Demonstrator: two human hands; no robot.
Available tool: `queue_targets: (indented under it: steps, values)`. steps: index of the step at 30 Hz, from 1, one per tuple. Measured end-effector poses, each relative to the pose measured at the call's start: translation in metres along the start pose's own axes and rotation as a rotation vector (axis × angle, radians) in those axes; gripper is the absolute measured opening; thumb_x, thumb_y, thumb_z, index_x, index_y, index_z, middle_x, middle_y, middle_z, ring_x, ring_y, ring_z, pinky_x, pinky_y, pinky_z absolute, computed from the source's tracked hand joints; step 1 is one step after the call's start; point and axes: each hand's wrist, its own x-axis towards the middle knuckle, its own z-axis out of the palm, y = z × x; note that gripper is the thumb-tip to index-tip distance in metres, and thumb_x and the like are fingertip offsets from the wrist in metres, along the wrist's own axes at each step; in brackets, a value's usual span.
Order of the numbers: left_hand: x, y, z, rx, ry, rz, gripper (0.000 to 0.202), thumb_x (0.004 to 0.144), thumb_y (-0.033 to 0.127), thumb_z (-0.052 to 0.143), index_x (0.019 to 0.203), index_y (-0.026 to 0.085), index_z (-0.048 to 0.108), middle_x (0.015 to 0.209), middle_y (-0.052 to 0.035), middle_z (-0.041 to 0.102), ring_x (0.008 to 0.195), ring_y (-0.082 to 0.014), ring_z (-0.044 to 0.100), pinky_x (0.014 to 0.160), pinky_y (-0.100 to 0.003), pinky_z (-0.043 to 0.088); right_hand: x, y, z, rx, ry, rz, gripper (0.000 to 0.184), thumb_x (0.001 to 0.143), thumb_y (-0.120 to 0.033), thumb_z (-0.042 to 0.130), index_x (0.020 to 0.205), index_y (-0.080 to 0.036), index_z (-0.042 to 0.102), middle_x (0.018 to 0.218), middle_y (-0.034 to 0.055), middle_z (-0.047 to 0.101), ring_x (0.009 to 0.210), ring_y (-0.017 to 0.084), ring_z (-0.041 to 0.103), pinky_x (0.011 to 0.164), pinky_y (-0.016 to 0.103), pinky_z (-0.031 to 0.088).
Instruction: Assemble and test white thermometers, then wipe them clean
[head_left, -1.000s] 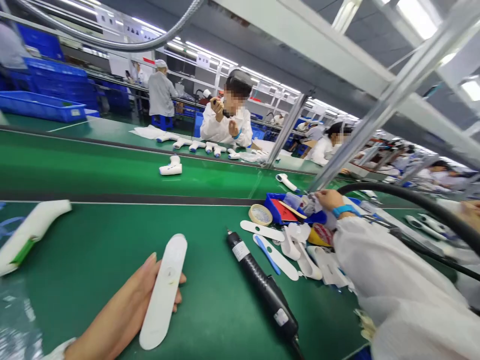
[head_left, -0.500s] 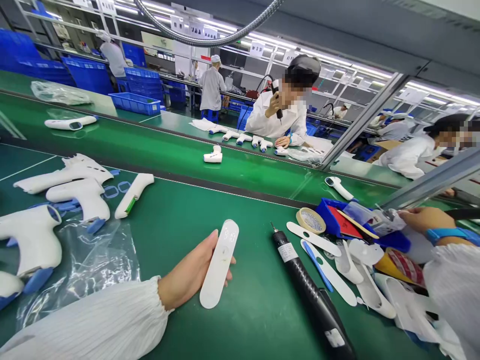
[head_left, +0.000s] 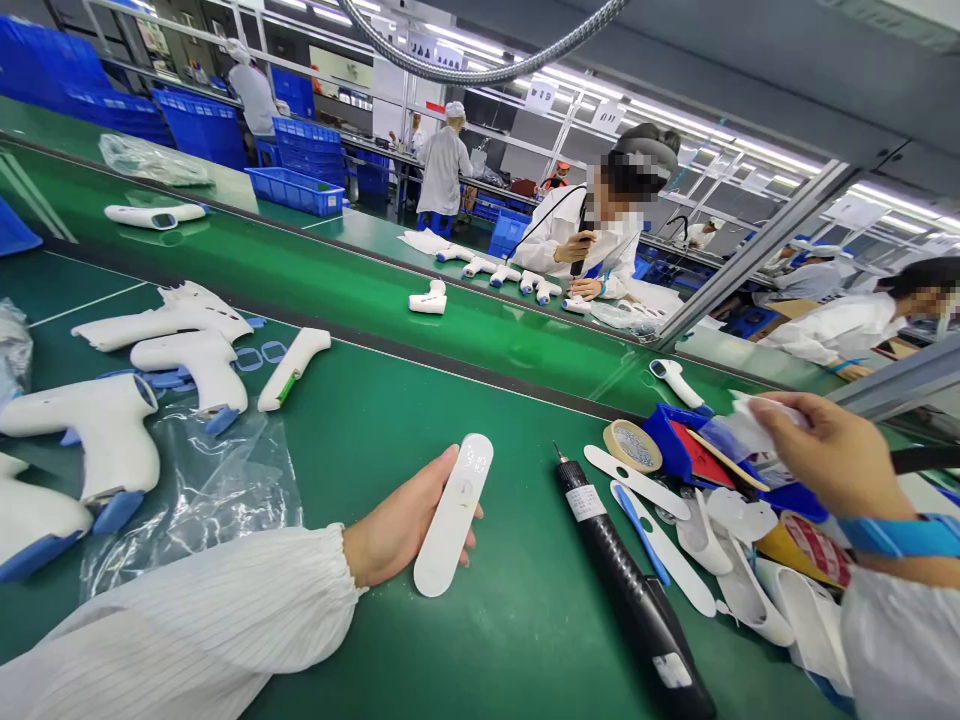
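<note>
My left hand (head_left: pixel 401 525) rests on the green table, fingers wrapped round a long white thermometer cover (head_left: pixel 454 513) that points away from me. My right hand (head_left: pixel 829 455), with a blue wrist strap (head_left: pixel 904 535), is lifted over the blue parts tray (head_left: pixel 679 445) and pinches a small white piece (head_left: pixel 750 405). A black electric screwdriver (head_left: pixel 634 585) lies between the two hands. White cover pieces (head_left: pixel 660 545) are scattered to the right of it, beside a roll of tape (head_left: pixel 632 445).
Several white thermometer bodies (head_left: pixel 112 430) and a clear plastic bag (head_left: pixel 210 485) lie at the left. A green conveyor belt (head_left: pixel 315 280) carries a thermometer (head_left: pixel 429 298). Workers in white coats sit across it. Blue crates (head_left: pixel 296 190) stand at the back.
The view has swung to the left, bringing the thermometer bodies into sight. My right hand has risen out of the blue tray with a small white piece. My left hand keeps hold of the cover.
</note>
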Motion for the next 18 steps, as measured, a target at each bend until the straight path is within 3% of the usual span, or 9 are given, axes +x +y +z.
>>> queue_targets:
  steps: [1, 3, 5, 7, 11, 18]
  values:
    - [0.000, 0.000, 0.000, 0.007, -0.008, -0.001, 0.053, 0.078, 0.065, 0.034, 0.092, 0.018, 0.052, 0.083, -0.0038, 0.052, 0.064, -0.0142, 0.051, 0.063, -0.033, 0.045, -0.023, -0.028, -0.005, 0.165, -0.036, -0.048, 0.020, 0.076, -0.034, 0.054, 0.084, -0.019, 0.064, 0.061, 0.0080, 0.062, 0.053, 0.020, 0.054, 0.050, 0.030, 0.040]
    - [-0.001, -0.001, 0.000, 0.023, -0.022, -0.002, 0.053, 0.077, 0.066, 0.035, 0.091, 0.018, 0.053, 0.082, -0.0032, 0.052, 0.063, -0.0138, 0.051, 0.062, -0.032, 0.045, -0.068, -0.083, -0.011, 0.420, -0.097, -0.306, 0.019, 0.079, -0.037, 0.051, 0.083, -0.021, 0.060, 0.075, 0.0071, 0.063, 0.065, 0.020, 0.056, 0.059, 0.031, 0.044]
    - [-0.001, -0.001, -0.001, 0.032, -0.030, -0.008, 0.053, 0.077, 0.066, 0.035, 0.092, 0.018, 0.053, 0.081, -0.0030, 0.052, 0.063, -0.0136, 0.051, 0.061, -0.031, 0.045, -0.107, -0.128, -0.009, 0.560, -0.244, -0.562, 0.017, 0.084, -0.034, 0.048, 0.082, -0.021, 0.058, 0.079, 0.0058, 0.061, 0.074, 0.020, 0.055, 0.067, 0.032, 0.044]
    - [0.000, -0.002, 0.000, 0.031, -0.035, -0.009, 0.053, 0.078, 0.066, 0.034, 0.092, 0.019, 0.054, 0.081, -0.0031, 0.052, 0.062, -0.0133, 0.051, 0.060, -0.030, 0.045, -0.132, -0.159, -0.001, 0.598, -0.361, -0.708, 0.013, 0.087, -0.026, 0.045, 0.084, -0.021, 0.057, 0.079, 0.0046, 0.059, 0.074, 0.018, 0.053, 0.067, 0.031, 0.043]
    - [0.000, -0.002, 0.001, 0.043, -0.039, -0.005, 0.055, 0.079, 0.065, 0.032, 0.090, 0.017, 0.056, 0.079, -0.0022, 0.050, 0.060, -0.0120, 0.049, 0.057, -0.028, 0.044, -0.149, -0.184, 0.022, 0.509, -0.422, -0.846, 0.014, 0.089, -0.018, 0.043, 0.085, -0.019, 0.056, 0.082, 0.0065, 0.057, 0.076, 0.019, 0.049, 0.068, 0.032, 0.041]
    - [0.001, -0.002, 0.000, 0.089, -0.033, -0.010, 0.056, 0.077, 0.068, 0.030, 0.084, 0.017, 0.054, 0.070, -0.0003, 0.049, 0.057, -0.0116, 0.047, 0.056, -0.028, 0.042, -0.154, -0.191, 0.035, 0.308, -0.378, -1.064, 0.016, 0.089, -0.016, 0.041, 0.086, -0.015, 0.057, 0.083, 0.0073, 0.057, 0.071, 0.019, 0.042, 0.063, 0.032, 0.036]
